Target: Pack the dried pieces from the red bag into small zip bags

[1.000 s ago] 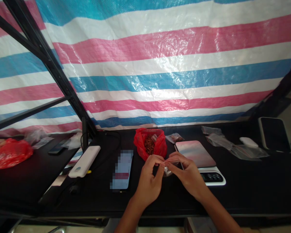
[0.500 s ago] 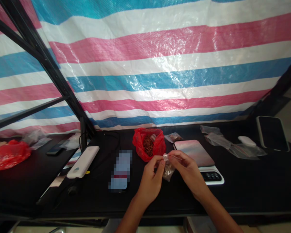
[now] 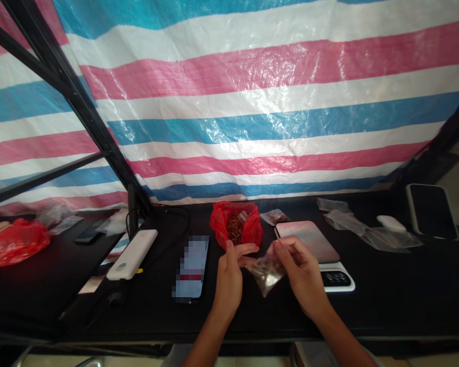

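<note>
My right hand (image 3: 300,272) pinches the top of a small clear plastic bag (image 3: 265,270) with brown bits inside; the bag hangs tilted between my hands above the black table (image 3: 405,290). My left hand (image 3: 229,278) is beside it, fingers extended and apart, fingertips near the bag's upper corner. Just behind my hands an open red plastic bag (image 3: 235,227) holds brown pieces. A flat digital scale (image 3: 313,244) lies to the right of my right hand.
A phone (image 3: 191,267) and a white power bank (image 3: 132,255) lie left of my hands. Small clear bags (image 3: 363,229), a white object (image 3: 390,223) and a second phone (image 3: 432,211) lie at the right. Another red bag (image 3: 13,242) lies far left. A striped tarp hangs behind.
Both hands were pinching the small bag's top edge together. Now my left hand has let go and opened, and the bag hangs lower and tilted from my right hand.
</note>
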### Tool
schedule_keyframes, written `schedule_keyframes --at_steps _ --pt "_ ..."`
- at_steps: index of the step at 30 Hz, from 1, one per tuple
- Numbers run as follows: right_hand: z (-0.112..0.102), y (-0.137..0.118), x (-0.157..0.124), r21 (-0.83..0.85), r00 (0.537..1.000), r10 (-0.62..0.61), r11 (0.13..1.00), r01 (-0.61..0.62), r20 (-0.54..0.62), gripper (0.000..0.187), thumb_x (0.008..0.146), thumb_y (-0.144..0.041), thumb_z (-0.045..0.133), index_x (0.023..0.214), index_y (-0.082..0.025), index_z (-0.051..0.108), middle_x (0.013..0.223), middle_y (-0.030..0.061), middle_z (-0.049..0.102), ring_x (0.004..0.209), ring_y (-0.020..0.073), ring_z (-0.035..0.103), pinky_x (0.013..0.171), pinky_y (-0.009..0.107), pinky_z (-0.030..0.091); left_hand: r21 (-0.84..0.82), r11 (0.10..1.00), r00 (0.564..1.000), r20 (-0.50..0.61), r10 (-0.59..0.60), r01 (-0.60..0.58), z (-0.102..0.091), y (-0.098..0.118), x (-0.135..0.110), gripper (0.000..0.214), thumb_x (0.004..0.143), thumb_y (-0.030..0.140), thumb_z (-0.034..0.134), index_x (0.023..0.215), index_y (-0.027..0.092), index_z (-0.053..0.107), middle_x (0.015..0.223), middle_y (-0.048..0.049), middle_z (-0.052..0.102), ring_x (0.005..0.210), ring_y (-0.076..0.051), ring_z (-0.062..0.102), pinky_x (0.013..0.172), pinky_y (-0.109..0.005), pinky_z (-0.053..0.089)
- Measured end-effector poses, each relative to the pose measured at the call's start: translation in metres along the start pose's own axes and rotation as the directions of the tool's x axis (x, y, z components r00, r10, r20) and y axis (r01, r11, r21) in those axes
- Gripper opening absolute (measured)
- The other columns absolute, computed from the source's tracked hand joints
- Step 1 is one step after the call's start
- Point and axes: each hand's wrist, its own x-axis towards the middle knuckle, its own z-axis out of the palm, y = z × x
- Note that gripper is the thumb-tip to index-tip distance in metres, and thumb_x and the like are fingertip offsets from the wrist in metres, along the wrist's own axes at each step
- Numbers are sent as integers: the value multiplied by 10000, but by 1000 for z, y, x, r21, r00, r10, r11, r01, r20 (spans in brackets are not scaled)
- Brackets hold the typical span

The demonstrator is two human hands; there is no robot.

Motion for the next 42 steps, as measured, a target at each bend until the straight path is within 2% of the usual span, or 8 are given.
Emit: schedule_keyframes --at_steps 5,8,12,18,24,29,33,42 --pt "9 -3 -7 173 900 236 933 -315 367 316 882 -559 686 948 -251 711 1042 76 767 854 231 724 772 374 576 -280 932 961 217 -172 231 1 -17 3 888 917 827 270 1259 144 722 1130 -164 783 1053 -301 743 970 -451 549" --pt "16 3 -1 278 945 216 918 -282 246 352 857 -573 706 991 -248 707 1229 114 735 1038 301 725 900 489 565 -303 925 952 270 -148 230 6 -19 -3 889 901 842 307 1259 142 723 1135 -162 778 1114 -325 721 974 -462 559" --pt "11 8 11 164 982 -48 983 79 -181 370 870 -593 688 1065 -279 690 1204 79 745 1167 281 672 979 451 532 -81 997 973 230 16 3 7 -12 -14 829 965 769 222 1359 190 665 1301 -137 719 1202 -293 673 1096 -477 488" --pt "10 5 7 63 987 79 994 -88 142 386 877 -598 683 947 -219 688 953 68 771 749 191 692 691 320 553 368 861 929 252 271 -351 -5 -4 -16 603 1078 489 226 1250 182 716 1257 -131 736 1205 -258 664 1101 -431 489" --pt "-11 -1 27 -218 968 -198 963 162 -154 428 832 -634 705 905 -217 640 850 42 731 681 172 657 631 287 527 446 633 771 438 462 -632 -8 1 -15 439 1075 271 293 1235 181 691 1163 -113 747 1087 -219 696 965 -362 533" --pt "-49 -35 85 -777 798 -521 620 110 -303 333 940 -523 568 979 -208 669 980 105 756 928 267 715 801 355 528 473 601 765 379 521 -644 -9 4 -18 406 1062 217 328 981 191 725 883 -54 738 791 -165 695 736 -282 521" --pt "-51 -35 127 -988 974 -201 135 -77 -103 316 998 -394 476 1096 -204 709 1180 128 730 1009 281 711 786 342 508 496 575 758 383 528 -651 -11 6 -17 389 1048 194 350 913 190 715 836 -42 737 758 -164 698 717 -277 509" --pt "-22 1 152 -996 994 68 -37 85 82 431 899 -506 643 1215 -226 725 1272 156 687 1241 364 589 963 448 483 507 577 767 380 518 -641 -17 4 -16 375 1037 183 363 884 187 706 805 -42 725 738 -165 694 705 -275 507"
